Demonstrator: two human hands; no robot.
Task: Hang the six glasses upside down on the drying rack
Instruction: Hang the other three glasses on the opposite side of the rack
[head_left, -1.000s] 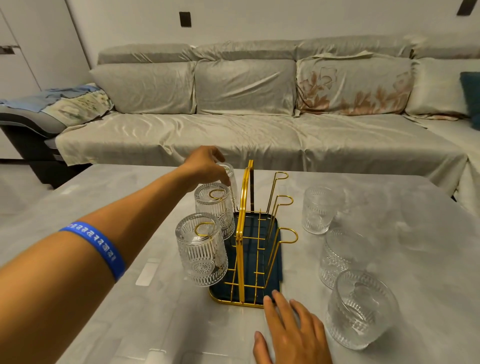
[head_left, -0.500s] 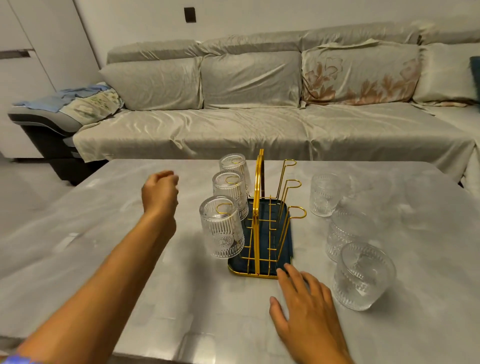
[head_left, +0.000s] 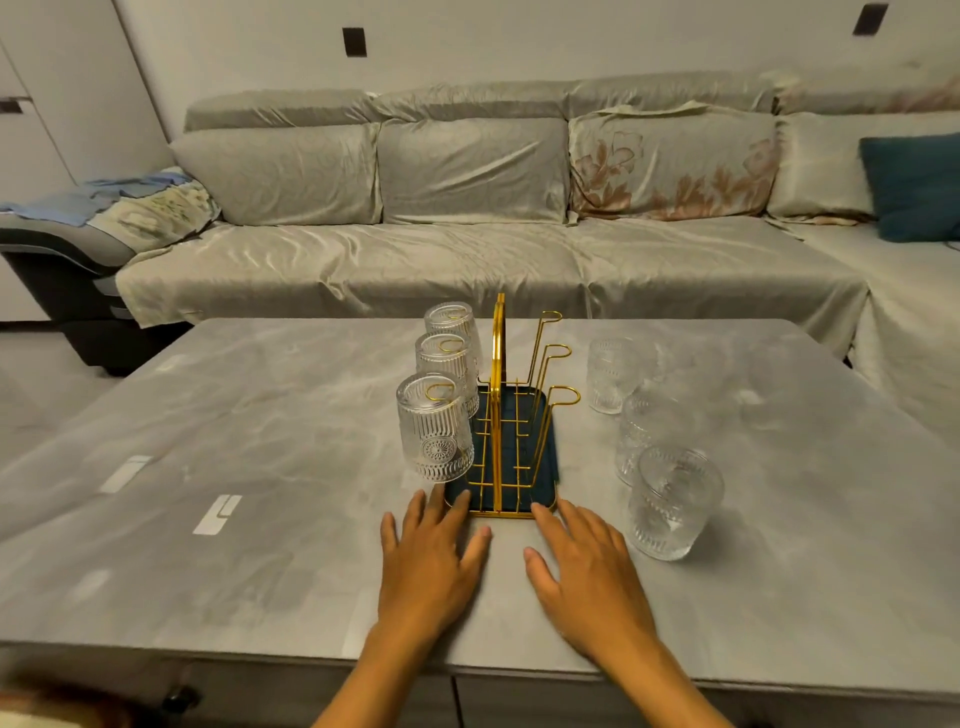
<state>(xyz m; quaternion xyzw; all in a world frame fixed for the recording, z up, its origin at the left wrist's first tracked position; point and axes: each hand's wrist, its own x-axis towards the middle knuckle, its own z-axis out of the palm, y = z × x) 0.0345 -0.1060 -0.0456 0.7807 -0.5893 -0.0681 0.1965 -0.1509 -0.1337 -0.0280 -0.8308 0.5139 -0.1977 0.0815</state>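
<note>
A gold wire drying rack with a dark blue tray stands mid-table. Three ribbed glasses hang upside down on its left hooks: near, middle and far. The three right hooks are bare. Three more glasses stand upright to the right of the rack: far, middle and near. My left hand lies flat on the table, fingertips at the tray's near left corner. My right hand lies flat at the tray's near right corner. Both hands hold nothing.
The grey marble-look table has its near edge just below my wrists. Behind it runs a long covered sofa with a teal cushion at the right. A dark seat with folded cloths stands at the left.
My left hand let go of the far hung glass and drew back to the table beside the rack's near edge. My right hand shifted slightly. The camera view pulled back.
</note>
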